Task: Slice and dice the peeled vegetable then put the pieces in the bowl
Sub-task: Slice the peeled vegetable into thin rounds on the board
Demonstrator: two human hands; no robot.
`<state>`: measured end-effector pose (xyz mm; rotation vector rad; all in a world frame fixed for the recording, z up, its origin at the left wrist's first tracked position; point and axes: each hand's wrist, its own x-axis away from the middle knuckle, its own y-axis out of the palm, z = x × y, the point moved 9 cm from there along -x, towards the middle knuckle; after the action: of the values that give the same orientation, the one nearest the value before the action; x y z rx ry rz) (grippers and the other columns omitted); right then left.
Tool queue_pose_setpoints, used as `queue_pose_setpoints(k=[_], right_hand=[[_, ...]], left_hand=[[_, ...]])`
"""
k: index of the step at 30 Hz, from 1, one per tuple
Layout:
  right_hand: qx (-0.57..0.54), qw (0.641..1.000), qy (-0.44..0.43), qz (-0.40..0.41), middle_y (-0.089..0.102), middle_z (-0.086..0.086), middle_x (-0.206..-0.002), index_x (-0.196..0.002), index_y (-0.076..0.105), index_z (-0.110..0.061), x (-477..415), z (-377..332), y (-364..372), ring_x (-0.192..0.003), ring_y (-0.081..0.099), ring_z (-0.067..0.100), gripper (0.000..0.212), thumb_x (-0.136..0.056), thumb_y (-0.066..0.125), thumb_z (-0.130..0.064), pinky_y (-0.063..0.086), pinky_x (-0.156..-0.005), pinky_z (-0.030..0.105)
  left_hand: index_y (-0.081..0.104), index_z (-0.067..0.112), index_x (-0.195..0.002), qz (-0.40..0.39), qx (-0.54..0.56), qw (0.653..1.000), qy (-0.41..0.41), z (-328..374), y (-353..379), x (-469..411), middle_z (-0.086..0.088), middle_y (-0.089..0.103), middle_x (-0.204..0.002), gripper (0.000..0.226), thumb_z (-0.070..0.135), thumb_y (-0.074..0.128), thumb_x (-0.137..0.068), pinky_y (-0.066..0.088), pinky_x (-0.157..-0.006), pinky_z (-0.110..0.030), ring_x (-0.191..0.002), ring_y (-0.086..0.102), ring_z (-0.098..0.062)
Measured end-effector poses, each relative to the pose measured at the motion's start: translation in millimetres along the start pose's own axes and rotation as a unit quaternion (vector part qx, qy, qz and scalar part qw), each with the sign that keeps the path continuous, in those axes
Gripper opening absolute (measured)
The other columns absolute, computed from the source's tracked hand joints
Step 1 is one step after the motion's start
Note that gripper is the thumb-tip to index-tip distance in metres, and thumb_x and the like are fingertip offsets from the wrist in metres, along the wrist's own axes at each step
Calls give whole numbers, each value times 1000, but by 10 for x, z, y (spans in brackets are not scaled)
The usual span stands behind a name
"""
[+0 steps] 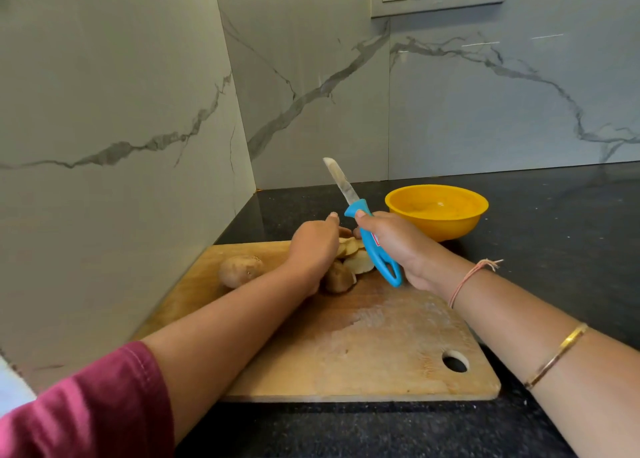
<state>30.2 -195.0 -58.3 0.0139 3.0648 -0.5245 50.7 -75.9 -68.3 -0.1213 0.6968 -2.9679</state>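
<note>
Two hands working over wooden cutting board [363, 353] at frame centre. Right hand [398, 246] clenching blue-handled knife [372, 246], blade pointing up. Left hand [311, 246] covering potato slices [358, 260], grip unclear. Whole potato [239, 270] lying left on board. Yellow bowl [437, 212] sitting upper right on dark table [554, 215].
</note>
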Motion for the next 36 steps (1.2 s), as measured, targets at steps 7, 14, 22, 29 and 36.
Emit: queue_pose_setpoints(k=[7,14,22,29,36], right_hand=[[-53,998,-4,16,55,3,-95,-112,52,-14,-11,-10,-53,-85,51,12,31,-99,39,-39,42,-84,31],[-59,998,-21,20,52,-4,-84,-107,52,-12,-25,-25,-138,-77,48,10,29,-100,38,-37,40,-72,25],[-57,998,-12,-1,58,3,-100,-117,53,-14,-66,31,-9,-92,54,14,35,-99,40,-40,43,-89,32],[-37,999,-20,-6,59,5,-100,-113,56,-12,-34,-14,-39,-90,55,15,35,-99,40,-40,42,-80,28],[79,985,-140,63,53,0,-74,-92,58,-7,137,-374,-168,-67,47,10,31,-98,43,-34,36,-58,24]], left_hand=[[52,22,-77,19,78,995,58,166,176,113,1,47,-66,34,33,32,-104,38,-57,-24,-57,41,-8],[54,21,-128,47,24,998,21,46,-75,90,12,34,-73,37,34,28,-105,25,-52,-15,-61,33,-4],[51,21,-115,-2,158,986,-52,60,191,217,1,49,-82,26,33,31,-104,39,-59,-19,-69,45,-7],[52,1,-130,27,94,994,54,239,117,240,-18,57,-128,35,9,35,-101,44,-67,-17,-102,59,-27],[59,26,-125,13,-191,961,198,414,-692,338,7,56,-133,39,4,40,-99,38,-82,-15,-107,54,-6]])
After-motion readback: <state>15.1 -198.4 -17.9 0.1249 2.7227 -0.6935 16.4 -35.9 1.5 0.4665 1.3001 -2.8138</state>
